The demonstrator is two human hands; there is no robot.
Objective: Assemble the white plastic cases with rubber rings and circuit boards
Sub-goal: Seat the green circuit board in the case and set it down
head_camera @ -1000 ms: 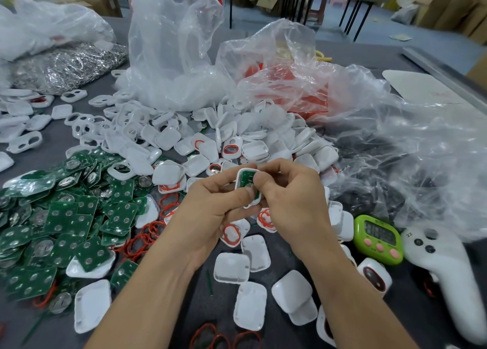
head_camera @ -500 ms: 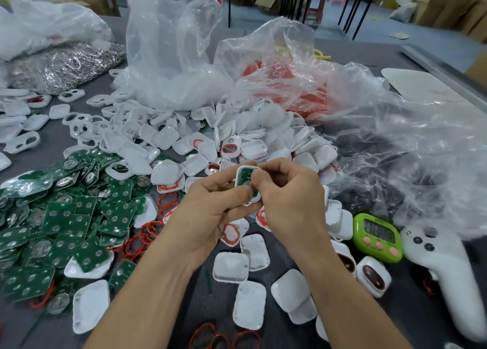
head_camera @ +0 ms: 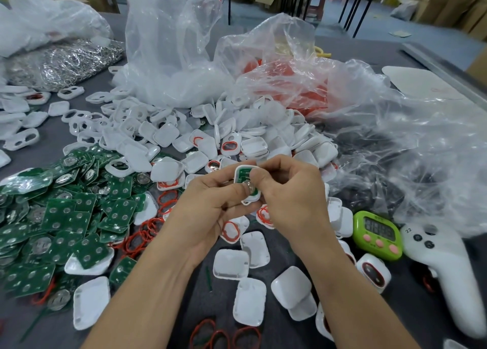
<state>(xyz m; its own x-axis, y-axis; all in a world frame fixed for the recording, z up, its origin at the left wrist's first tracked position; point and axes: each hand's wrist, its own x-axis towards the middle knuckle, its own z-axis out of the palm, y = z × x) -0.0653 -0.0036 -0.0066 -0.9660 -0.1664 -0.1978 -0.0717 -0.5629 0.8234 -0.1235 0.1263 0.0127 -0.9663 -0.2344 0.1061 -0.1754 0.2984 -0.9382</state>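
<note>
Over the heap of loose cases (head_camera: 237, 138) the left hand (head_camera: 208, 214) and right hand (head_camera: 292, 198) meet. Both pinch one white case (head_camera: 246, 168) between them, its long axis near upright and its open face towards the person. The green circuit board (head_camera: 243, 177) lies inside beneath the thumb tips, probably ready to be pressed down.

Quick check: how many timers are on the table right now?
1. The green timer sits just right of the right hand, beside the white controller. Others could be hidden under the clear plastic bags.
</note>
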